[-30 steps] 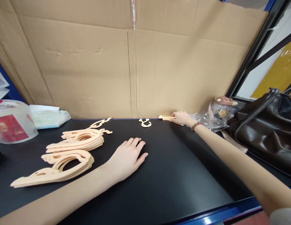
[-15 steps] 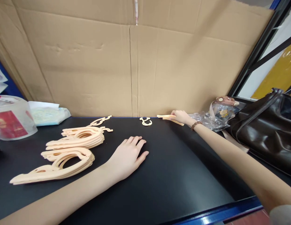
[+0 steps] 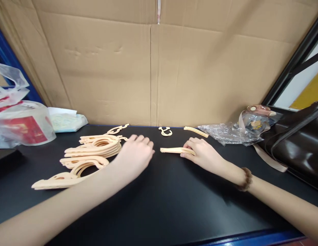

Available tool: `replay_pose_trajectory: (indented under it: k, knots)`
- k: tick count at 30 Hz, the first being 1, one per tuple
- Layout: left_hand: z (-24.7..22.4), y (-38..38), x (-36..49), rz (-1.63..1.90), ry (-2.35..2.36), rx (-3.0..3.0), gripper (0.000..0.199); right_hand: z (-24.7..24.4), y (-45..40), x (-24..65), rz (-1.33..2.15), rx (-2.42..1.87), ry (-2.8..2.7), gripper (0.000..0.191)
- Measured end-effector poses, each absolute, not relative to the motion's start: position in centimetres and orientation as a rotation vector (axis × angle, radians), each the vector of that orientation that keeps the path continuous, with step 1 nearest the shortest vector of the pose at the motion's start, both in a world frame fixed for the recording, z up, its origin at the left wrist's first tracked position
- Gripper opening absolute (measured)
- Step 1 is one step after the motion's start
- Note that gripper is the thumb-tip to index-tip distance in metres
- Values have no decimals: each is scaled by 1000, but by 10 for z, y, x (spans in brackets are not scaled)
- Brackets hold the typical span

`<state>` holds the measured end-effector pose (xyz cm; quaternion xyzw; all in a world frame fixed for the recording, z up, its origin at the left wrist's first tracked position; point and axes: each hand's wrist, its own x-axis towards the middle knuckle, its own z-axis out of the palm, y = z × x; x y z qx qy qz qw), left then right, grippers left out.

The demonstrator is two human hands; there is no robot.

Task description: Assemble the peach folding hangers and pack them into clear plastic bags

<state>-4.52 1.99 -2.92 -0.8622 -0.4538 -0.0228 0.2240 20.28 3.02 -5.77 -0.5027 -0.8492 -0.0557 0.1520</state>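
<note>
Right hand [image 3: 200,151] pinching hanger arm [image 3: 171,150], leaving rear strips [image 3: 196,131], bringing piece within reach of left hand [image 3: 138,153], grip unclear.

A tall brown cardboard sheet [image 3: 105,82] walls off the back, creased across and split by a vertical seam near its middle. It meets the rear of a matte black worktop [image 3: 161,208] with a blue front edge [image 3: 251,238]. Blue framing [image 3: 6,51] stands left, black metal framing [image 3: 289,70] right, with white and yellow surfaces beyond. Pale light sheens the worktop
</note>
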Motion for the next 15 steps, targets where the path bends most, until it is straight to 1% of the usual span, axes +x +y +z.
replay_pose_trajectory:
  k: [2,4,8,10,13,15]
  knots:
    - [-10,35,-60,-23,-1324,-2305,25,-60,22,198,-138,-1448,-2462,24]
    - [10,53,-73,138,-1508,-2226,22,-60,16,194,-111,-1456,-2478,25]
    - [39,91,-85,321,-1709,-2220,10,-55,9,188,-58,-1446,-2510,26]
    - [41,107,-85,428,-1775,-2259,14,-54,7,186,-20,-1436,-2510,30]
    - [32,124,-80,597,-1840,-2283,24,-51,11,186,-24,-1409,-2475,37]
    - [24,130,-76,647,-1844,-2277,27,-48,20,187,-68,-1386,-2443,35]
